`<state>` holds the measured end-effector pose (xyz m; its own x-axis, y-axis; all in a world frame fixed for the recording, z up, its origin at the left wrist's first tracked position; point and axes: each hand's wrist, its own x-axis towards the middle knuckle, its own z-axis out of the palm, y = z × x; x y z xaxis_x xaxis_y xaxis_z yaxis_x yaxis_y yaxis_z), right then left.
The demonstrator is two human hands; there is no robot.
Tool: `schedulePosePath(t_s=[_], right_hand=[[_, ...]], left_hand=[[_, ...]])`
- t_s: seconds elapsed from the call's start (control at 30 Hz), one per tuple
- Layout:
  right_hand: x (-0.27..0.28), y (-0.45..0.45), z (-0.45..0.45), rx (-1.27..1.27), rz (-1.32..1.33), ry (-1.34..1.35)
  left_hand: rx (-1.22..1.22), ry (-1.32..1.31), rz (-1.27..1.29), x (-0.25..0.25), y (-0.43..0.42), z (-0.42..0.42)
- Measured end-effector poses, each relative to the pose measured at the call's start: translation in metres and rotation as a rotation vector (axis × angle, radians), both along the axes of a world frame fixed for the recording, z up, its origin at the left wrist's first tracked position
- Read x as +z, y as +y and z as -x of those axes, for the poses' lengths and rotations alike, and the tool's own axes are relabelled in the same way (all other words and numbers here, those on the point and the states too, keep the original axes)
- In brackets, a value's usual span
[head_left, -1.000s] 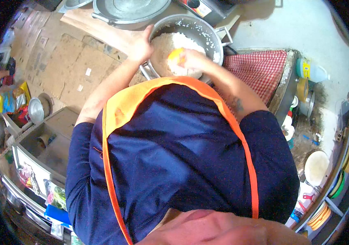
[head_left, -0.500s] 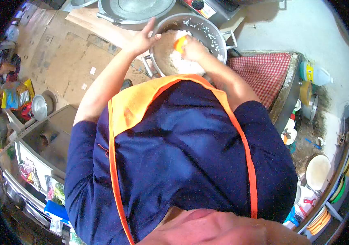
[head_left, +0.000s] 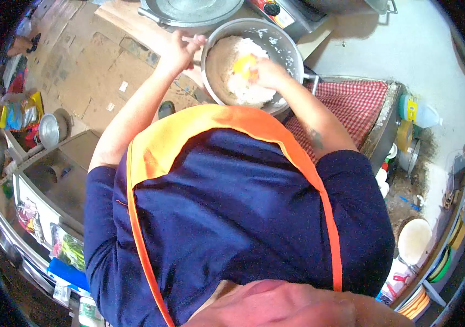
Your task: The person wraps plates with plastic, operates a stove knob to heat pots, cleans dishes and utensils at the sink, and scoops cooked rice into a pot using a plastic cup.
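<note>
A large metal pot (head_left: 213,71) stands in front of me, with white rice (head_left: 246,91) heaped inside and more grains stuck to its far wall. Over the rice, my right hand (head_left: 268,73) is closed on an orange tool (head_left: 244,66), which is blurred and whose shape I cannot make out. My left hand (head_left: 182,52) is beside the pot's left rim, its fingers apart and nothing in them.
A large metal lid or pan (head_left: 191,8) lies beyond the pot, next to a stove (head_left: 287,13). Red checked cloth (head_left: 352,106) covers the surface at the right. A metal bowl (head_left: 49,131) is at the left. Another person's foot (head_left: 23,44) shows at upper left.
The orange tool and my right hand have moved about over the rice. My left hand has come off the pot's rim, its fingers now spread beside it. A foot has appeared at upper left.
</note>
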<state>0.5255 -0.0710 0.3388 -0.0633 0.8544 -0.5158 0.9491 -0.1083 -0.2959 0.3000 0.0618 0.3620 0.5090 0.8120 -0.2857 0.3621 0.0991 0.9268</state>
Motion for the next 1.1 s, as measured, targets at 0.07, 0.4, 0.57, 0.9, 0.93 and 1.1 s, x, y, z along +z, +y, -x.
schedulePosePath(t_s=[0.07,0.4,0.57,0.9,0.93,1.1], right_hand=[[0.026,0.022,0.005,-0.079,-0.385,-0.229],[0.014,0.006,0.026,0.158,0.011,-0.233],[-0.019,0.012,0.018,0.040,-0.295,-0.418],[-0.012,0.022,0.021,0.018,-0.231,-0.388],[-0.017,0.011,0.020,0.026,-0.238,-0.391],[0.002,0.007,0.003,0.191,-0.075,-0.181]], left_hand=[[0.120,-0.233,0.041,-0.014,-0.004,0.007],[-0.080,-0.059,-0.076,-0.064,-0.065,-0.007],[-0.045,-0.028,-0.247,-0.060,-0.059,-0.009],[-0.114,0.142,-0.250,-0.044,-0.053,-0.007],[-0.118,0.145,-0.370,-0.044,-0.052,-0.009],[-0.097,0.141,-0.296,-0.045,-0.052,-0.015]])
